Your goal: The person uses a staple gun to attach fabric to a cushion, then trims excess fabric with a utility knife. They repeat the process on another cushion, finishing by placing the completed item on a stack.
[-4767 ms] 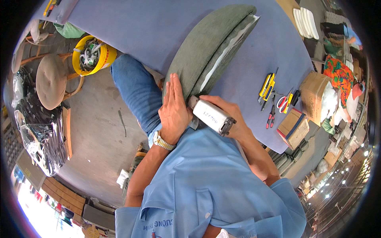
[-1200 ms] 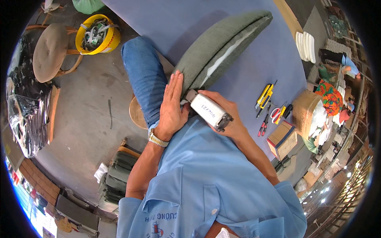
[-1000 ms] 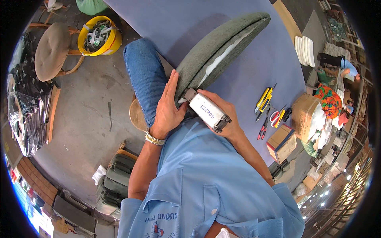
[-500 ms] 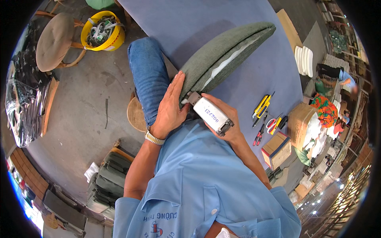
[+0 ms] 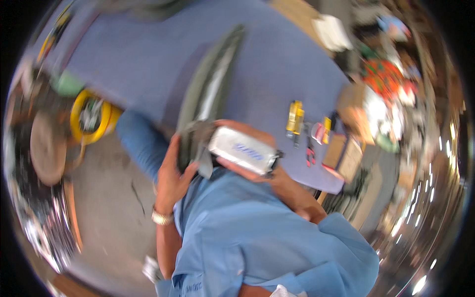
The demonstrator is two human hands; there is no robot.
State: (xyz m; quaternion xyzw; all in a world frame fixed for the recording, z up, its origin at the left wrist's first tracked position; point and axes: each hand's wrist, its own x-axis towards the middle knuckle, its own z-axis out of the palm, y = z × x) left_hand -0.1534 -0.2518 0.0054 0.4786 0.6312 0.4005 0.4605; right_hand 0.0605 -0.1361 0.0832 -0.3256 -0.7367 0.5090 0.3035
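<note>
A grey-green fabric cushion (image 5: 194,106) stands on its edge over the table, pointing away from me. A white strip of filling shows along its open seam. My left hand (image 5: 171,180) grips the near end of the cushion, thumb on one side and fingers on the other. A bit of light grey material sticks out by that thumb. My right hand (image 5: 250,131) is wrapped round a silver-white tool that looks like a staple gun (image 5: 242,151). Its nose is against the near end of the cushion, close to my left fingers. Blur hides the exact contact.
On the blue table (image 5: 277,74) at right lie yellow cutters (image 5: 295,118), red-handled pliers (image 5: 310,154) and scissors (image 5: 317,132). A small cardboard box (image 5: 344,156) sits at its edge. At left are a yellow bucket (image 5: 79,111) and a round stool (image 5: 48,146).
My view has swung, so the scene is shifted and blurred. The cushion now points more straight ahead, and the staple gun lies more sideways. My left hand has gone from flat against the cushion to gripping it.
</note>
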